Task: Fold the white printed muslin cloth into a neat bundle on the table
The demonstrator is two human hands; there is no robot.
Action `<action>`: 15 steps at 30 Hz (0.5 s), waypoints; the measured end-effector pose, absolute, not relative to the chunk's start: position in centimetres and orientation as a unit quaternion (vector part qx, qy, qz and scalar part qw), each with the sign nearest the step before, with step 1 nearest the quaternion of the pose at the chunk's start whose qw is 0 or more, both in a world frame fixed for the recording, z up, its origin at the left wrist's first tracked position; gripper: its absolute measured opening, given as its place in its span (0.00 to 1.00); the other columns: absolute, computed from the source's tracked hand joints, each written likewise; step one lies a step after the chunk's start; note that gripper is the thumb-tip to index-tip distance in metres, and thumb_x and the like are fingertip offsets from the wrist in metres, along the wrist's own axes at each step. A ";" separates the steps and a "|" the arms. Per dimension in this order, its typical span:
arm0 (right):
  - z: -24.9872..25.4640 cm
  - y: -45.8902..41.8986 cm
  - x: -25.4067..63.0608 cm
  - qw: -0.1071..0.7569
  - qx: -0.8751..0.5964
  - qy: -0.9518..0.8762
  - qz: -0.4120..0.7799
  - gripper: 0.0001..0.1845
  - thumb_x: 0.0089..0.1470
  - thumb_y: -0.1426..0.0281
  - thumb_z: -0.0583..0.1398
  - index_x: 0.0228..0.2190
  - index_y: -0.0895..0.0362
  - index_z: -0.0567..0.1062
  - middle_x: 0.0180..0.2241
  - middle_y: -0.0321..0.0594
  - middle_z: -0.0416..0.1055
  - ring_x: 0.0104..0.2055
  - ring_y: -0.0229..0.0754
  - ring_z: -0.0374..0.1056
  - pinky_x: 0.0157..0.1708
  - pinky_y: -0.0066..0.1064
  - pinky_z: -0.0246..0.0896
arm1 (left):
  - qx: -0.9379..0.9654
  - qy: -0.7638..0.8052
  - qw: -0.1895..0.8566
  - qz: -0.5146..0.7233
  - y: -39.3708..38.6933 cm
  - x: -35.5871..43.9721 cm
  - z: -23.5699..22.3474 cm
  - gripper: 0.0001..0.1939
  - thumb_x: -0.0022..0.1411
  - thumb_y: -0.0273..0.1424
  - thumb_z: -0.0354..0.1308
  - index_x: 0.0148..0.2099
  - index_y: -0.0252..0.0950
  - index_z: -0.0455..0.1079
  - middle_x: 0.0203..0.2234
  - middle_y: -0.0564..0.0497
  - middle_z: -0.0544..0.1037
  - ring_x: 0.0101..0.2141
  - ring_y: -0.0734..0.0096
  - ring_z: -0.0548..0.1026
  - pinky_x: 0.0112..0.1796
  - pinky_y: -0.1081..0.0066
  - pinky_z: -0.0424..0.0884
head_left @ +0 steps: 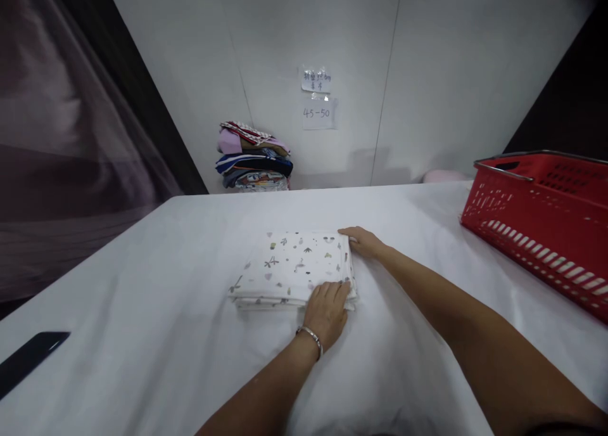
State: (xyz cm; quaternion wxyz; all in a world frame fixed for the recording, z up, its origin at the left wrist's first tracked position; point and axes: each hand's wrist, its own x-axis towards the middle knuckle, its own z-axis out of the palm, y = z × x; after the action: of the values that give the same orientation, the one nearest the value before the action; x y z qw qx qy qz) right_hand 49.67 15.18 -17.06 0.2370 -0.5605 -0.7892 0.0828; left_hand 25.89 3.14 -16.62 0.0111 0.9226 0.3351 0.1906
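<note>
A folded white cloth (294, 265) printed with small grey, green and purple figures lies on the white table in front of me. Across its near right corner rests my left hand (327, 306), fingers lying flat on the top layer, a bracelet (311, 339) at the wrist. My right hand (365, 242) is at the far right corner, its fingers closed over the cloth's edge. Several layers show along the near and right sides. The underside of the cloth is hidden.
A red plastic basket (536, 201) with metal handles stands on the right. Behind the table's far edge is a stack of folded fabrics (254, 157). A dark flat object (33, 357) lies at the left. Two paper notes (319, 114) hang on the wall; a curtain (71, 138) hangs left.
</note>
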 end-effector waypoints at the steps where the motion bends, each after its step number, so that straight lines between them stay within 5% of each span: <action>1: -16.9 15.1 49.6 0.233 -0.566 -0.788 0.072 0.24 0.53 0.74 0.53 0.52 0.50 0.68 0.53 0.36 0.67 0.53 0.44 0.62 0.51 0.37 0.58 | 0.925 0.333 0.012 0.185 3.1 25.9 -16.5 0.26 0.51 0.21 0.54 0.54 0.37 0.59 0.39 0.49 0.70 0.39 0.62 0.65 0.41 0.62 0.64; 7: -16.7 15.7 48.7 0.196 -0.617 -0.762 0.015 0.20 0.51 0.76 0.52 0.44 0.48 0.73 0.46 0.33 0.72 0.47 0.42 0.65 0.44 0.33 0.61 | 0.935 0.327 0.007 0.136 3.0 26.2 -15.7 0.17 0.55 0.22 0.52 0.47 0.41 0.65 0.36 0.50 0.70 0.38 0.64 0.65 0.38 0.63 0.62; 15: -17.4 15.7 48.5 0.230 -0.633 -0.737 0.056 0.21 0.52 0.77 0.50 0.45 0.50 0.73 0.47 0.35 0.71 0.49 0.42 0.65 0.49 0.35 0.60 | 0.935 0.329 0.002 0.131 3.1 26.2 -16.0 0.17 0.58 0.23 0.51 0.49 0.42 0.65 0.37 0.49 0.70 0.38 0.64 0.65 0.38 0.63 0.62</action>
State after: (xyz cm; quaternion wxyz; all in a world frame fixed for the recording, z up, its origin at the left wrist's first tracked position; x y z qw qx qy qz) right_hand 48.50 15.67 -17.44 0.2300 -0.6333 -0.7368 0.0564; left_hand 26.20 3.06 -16.02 0.0016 0.9353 0.3287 0.1314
